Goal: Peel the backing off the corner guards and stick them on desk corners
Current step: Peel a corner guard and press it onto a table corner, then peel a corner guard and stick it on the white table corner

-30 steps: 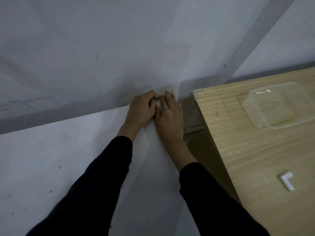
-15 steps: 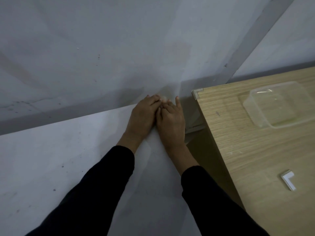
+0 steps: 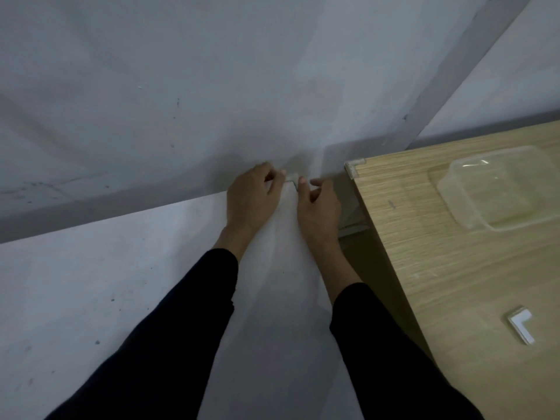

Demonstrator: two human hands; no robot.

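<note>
A small translucent corner guard sits at the far corner of the white desk. My left hand pinches it from the left with curled fingers. My right hand pinches it from the right with thumb and forefinger. Another clear corner guard is stuck on the near-left corner of the wooden desk. A white L-shaped corner guard lies loose on the wooden desk, near its right side.
A clear plastic container stands on the wooden desk at the far right. A narrow gap separates the two desks. A grey wall rises behind both desks.
My hands were pressed together over the white desk's corner, hiding the guard. They have parted a little, fingers curled, and the guard shows between the fingertips.
</note>
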